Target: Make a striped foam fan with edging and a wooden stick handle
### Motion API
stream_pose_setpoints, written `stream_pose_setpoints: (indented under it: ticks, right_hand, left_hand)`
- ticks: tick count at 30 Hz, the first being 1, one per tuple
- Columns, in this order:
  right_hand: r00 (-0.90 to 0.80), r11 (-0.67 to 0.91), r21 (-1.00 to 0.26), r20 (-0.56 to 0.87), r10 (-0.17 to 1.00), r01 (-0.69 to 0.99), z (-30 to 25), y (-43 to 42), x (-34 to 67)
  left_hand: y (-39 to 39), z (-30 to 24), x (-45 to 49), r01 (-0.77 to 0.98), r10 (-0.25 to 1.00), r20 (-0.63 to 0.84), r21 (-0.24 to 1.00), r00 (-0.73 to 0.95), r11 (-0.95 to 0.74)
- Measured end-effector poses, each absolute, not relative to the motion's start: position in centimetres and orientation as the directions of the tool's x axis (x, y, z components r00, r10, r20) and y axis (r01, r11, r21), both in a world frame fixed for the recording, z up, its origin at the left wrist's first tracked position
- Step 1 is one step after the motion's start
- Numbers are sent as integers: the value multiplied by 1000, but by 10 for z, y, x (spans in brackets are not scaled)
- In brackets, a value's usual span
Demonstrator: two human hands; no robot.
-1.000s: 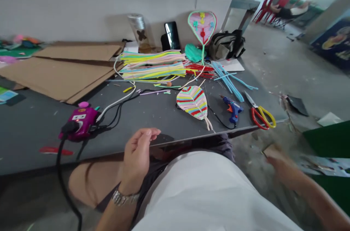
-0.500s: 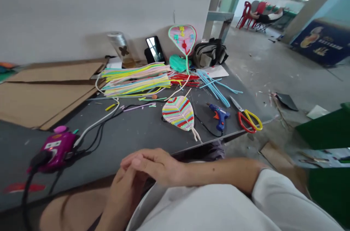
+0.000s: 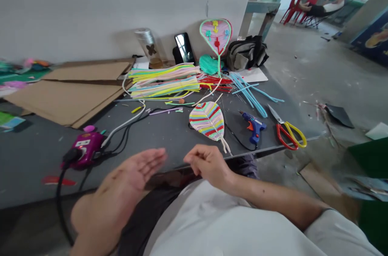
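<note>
My left hand (image 3: 133, 173) is held above the table's front edge, palm turned inward and fingers stretched out, with nothing in it. My right hand (image 3: 210, 165) hovers apart from it to the right, its fingers curled in and no object visible in them. Just beyond the right hand lies a leaf-shaped piece (image 3: 207, 120) covered in striped pipe cleaners, its pale stem pointing toward me. A blue glue gun (image 3: 254, 126) rests to the right of it. Farther right are scissors (image 3: 287, 131) with one red and one yellow handle.
Bundles of pipe cleaners (image 3: 165, 82) lie behind the leaf piece. A heart-shaped pipe-cleaner fan (image 3: 216, 37) stands near a bag (image 3: 247, 54), a phone (image 3: 184, 49) and a bottle (image 3: 149, 48). Cardboard (image 3: 69, 100) and a purple power adapter (image 3: 86, 149) with cables occupy the left.
My hands were clasped together at the table's edge; now they are apart, the left opened out and the right curled. The view has shifted to the left.
</note>
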State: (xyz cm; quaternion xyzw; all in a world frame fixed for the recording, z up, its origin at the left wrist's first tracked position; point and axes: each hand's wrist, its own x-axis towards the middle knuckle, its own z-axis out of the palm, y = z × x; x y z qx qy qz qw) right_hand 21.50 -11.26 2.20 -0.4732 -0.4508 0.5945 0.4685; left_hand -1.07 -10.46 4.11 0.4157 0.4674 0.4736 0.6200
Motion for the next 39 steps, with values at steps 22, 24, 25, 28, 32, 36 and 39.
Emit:
stream_pose_setpoints:
  ticks: [22, 24, 25, 28, 32, 36, 39]
  right_hand:
    - [-29, 142, -633, 185, 982, 761, 42, -108, 291]
    - [78, -41, -395, 78, 994, 918, 33, -101, 307]
    - [117, -112, -314, -4, 993, 943, 29, -97, 310]
    - [169, -206, -203, -184, 968, 957, 23, -91, 307]
    - [214, -246, -184, -176, 961, 952, 27, -87, 306]
    - [180, -209, -451, -107, 978, 868, 28, -85, 325]
    - [189, -206, -765, -112, 976, 609, 31, -85, 341]
  left_hand:
    - [-66, -6, -45, 841, 916, 353, 423, 188, -336]
    - [-68, -9, -49, 792, 912, 362, 491, 193, -363]
    - [-71, -10, -46, 766, 913, 355, 523, 203, -374]
    - [-79, -13, -32, 702, 921, 306, 600, 241, -383]
    - [-83, -9, -24, 644, 938, 244, 682, 246, -347]
    - [-80, -5, -28, 574, 953, 252, 761, 170, -303]
    - [-78, -2, -27, 489, 973, 206, 841, 105, -231]
